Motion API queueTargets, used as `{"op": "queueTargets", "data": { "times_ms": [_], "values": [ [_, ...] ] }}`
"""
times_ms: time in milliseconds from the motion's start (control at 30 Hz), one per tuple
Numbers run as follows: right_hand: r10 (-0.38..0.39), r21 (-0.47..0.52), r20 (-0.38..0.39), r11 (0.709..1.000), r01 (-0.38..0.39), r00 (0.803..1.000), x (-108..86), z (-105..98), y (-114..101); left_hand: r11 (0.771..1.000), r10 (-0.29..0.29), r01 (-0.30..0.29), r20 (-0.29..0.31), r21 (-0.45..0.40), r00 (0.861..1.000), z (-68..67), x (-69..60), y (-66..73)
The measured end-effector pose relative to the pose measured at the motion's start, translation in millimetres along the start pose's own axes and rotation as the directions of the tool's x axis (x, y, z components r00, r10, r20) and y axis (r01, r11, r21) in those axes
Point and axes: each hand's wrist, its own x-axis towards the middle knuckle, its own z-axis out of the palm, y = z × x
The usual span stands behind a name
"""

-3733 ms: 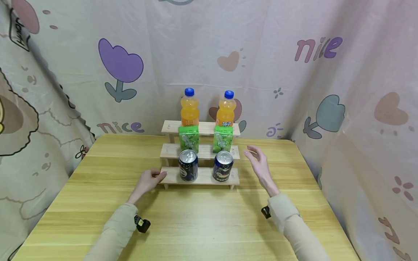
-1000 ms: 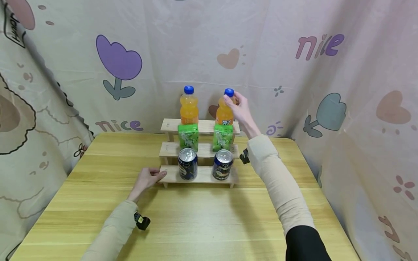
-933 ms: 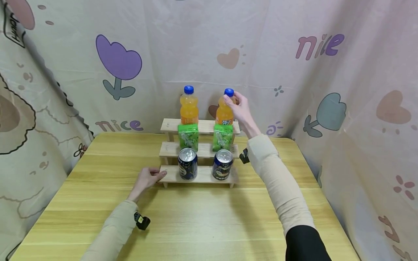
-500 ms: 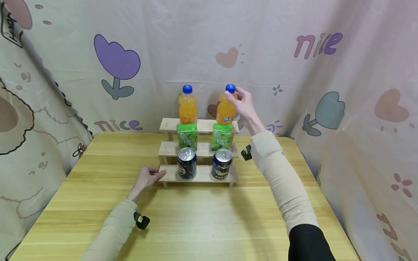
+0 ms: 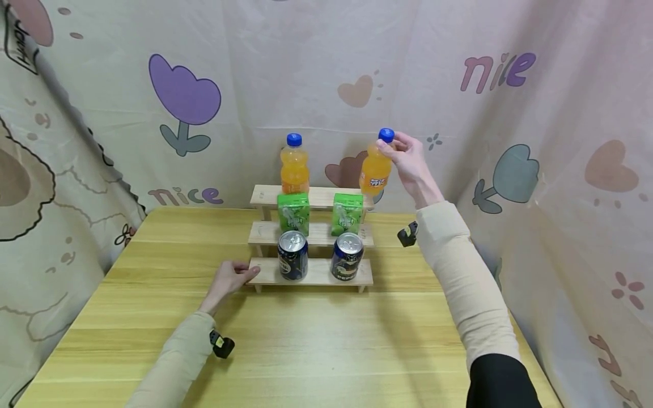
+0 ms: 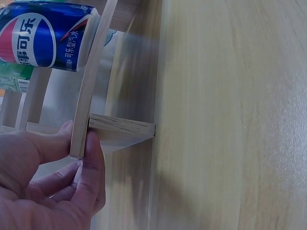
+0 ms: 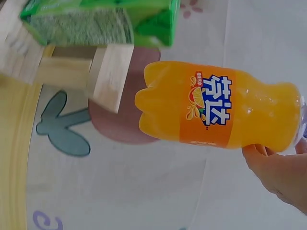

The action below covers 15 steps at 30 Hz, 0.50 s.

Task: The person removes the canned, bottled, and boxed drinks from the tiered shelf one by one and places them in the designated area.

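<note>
Your right hand [image 5: 410,164] pinches the orange bottle [image 5: 375,171] high up, tilted in the air beside the top end of the rack [image 5: 318,273]; your wrist view nearly crops its cap [image 5: 386,135]. Orange liquid fills it, seemingly to the neck. Your left hand [image 5: 228,281] pinches the lowest step. A green carton [image 5: 293,213] hides the other bottle's [image 5: 294,170] base; two cans [image 5: 293,255] stand in front.

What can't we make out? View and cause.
Head: base of the standing orange plastic bottle, hidden by a green box-shaped carton.
Left wrist: top of the blue metal can, cut by left edge.
Right wrist: cap end of the held orange plastic bottle, cut by right edge.
Head: the carton's fine print, too small.
</note>
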Motion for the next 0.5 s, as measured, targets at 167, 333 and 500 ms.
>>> {"op": "queueTargets", "data": {
  "times_ms": [167,333,500],
  "values": [
    [0.021,0.008,-0.020,1.000,-0.021,1.000,-2.7,-22.0,0.8,1.000,-0.004,0.004,0.003,-0.007,1.000,0.7,-0.6,1.2],
    [0.059,-0.001,-0.057,0.998,-0.059,0.997,-7.6,-45.0,6.0,1.000,-0.012,0.012,0.000,-0.012,1.000,0.5,-1.3,2.3],
    [0.120,-0.066,-0.091,0.990,-0.126,0.989,-14.0,-67.0,17.0,1.000,-0.014,0.014,0.001,-0.013,1.000,0.0,-1.8,2.4]
  ]
}}
